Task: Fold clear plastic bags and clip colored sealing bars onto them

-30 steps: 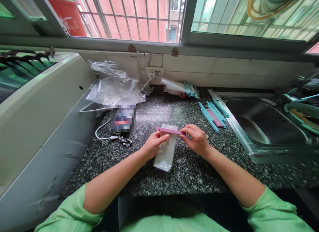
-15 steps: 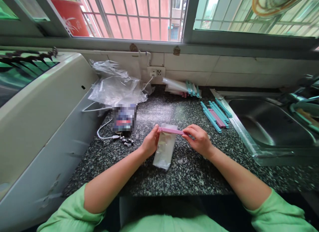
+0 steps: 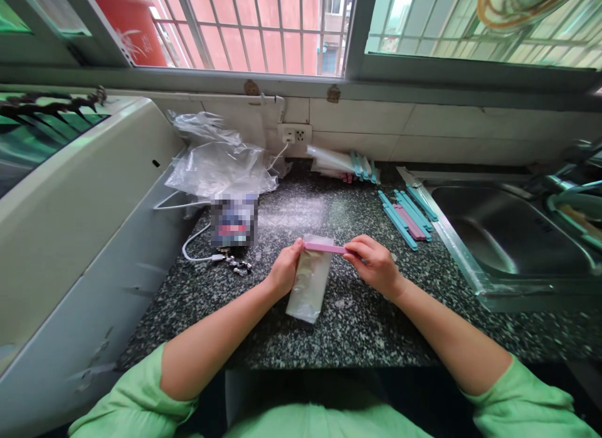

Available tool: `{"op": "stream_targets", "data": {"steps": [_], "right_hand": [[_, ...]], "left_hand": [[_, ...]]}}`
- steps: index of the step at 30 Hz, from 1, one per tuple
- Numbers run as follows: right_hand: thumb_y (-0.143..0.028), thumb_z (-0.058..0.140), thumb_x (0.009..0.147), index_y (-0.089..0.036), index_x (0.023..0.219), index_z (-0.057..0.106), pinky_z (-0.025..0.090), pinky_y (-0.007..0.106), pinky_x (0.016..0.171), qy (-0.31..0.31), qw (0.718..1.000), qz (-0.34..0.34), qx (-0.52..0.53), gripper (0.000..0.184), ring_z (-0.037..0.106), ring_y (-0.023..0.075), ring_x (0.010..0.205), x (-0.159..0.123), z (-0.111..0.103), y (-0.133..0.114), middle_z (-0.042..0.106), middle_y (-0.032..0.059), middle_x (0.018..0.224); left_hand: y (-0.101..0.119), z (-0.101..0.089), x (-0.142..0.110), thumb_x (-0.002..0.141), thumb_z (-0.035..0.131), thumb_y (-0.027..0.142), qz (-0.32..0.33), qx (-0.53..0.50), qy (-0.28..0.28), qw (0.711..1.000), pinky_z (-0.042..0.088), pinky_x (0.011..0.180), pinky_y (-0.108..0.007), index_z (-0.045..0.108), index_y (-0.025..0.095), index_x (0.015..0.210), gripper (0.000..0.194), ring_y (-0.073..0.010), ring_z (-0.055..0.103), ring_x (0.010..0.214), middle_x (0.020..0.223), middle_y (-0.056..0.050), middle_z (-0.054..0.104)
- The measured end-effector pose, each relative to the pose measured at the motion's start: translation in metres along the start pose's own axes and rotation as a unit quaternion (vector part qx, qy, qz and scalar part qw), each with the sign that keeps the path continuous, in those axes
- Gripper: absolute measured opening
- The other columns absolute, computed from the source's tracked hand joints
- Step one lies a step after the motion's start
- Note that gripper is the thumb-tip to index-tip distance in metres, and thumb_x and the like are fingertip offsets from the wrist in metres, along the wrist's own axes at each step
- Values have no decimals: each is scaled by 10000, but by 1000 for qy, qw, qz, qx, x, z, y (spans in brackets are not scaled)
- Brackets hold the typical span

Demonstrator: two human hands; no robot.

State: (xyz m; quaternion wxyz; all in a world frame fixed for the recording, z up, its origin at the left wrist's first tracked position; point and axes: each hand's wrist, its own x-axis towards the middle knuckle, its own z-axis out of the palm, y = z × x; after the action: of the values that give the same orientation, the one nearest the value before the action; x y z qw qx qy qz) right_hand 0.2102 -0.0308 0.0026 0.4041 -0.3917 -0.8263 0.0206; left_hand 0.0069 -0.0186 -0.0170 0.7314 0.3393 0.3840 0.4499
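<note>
A pink bag sealing clip (image 3: 324,247) lies across the upper part of a folded clear plastic bag (image 3: 308,287). My left hand (image 3: 286,267) is closed on the clip's left end and the bag's edge, thumb on top. The clip's right end is pinched between the thumb and fingers of my right hand (image 3: 374,262). Below the clip the bag hangs down toward me over the speckled counter; a short strip of it sticks out above. To the right lie several loose blue clips (image 3: 397,219) and pink clips (image 3: 410,223).
Clear plastic bags (image 3: 216,162) are heaped at the back left, by a phone-like blurred item (image 3: 234,221) and a white cable (image 3: 188,250). Bags with clips (image 3: 343,165) lie against the wall. A steel sink (image 3: 508,237) is at right, a pale appliance (image 3: 94,206) at left.
My left hand has shifted very slightly, its thumb a little further over the clip's left end. The bag's lower end has swung slightly left. My right hand stays put.
</note>
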Motion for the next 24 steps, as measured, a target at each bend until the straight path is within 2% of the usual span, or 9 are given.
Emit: {"op": "stream_targets", "data": {"steps": [6,13,24], "right_hand": [[-203,533,840,-184,877,609,513,262,640,10,1000,-5,0,86,579,140,717,-1,0,1,598,51,790],[-181,538,835,-169,879,607,516,260,634,18,1000,-12,1,83,574,139,711,1,-2,-2,595,55,784],[-187,533,839,-186,899,620,514,261,612,31,999,-15,15,106,568,135,690,1,-4,-4,589,48,763]], "left_hand": [[1,4,-2,674,622,522,-7,-33,3,999,411,506,-265,675,86,692,440,-160,553,493,566,-62,643],[0,6,-2,732,582,457,-29,-70,27,997,456,577,-287,683,95,746,376,-201,618,588,610,-70,670],[3,8,-4,756,559,456,-47,-85,25,995,472,632,-307,685,104,765,374,-226,641,660,628,-75,680]]}}
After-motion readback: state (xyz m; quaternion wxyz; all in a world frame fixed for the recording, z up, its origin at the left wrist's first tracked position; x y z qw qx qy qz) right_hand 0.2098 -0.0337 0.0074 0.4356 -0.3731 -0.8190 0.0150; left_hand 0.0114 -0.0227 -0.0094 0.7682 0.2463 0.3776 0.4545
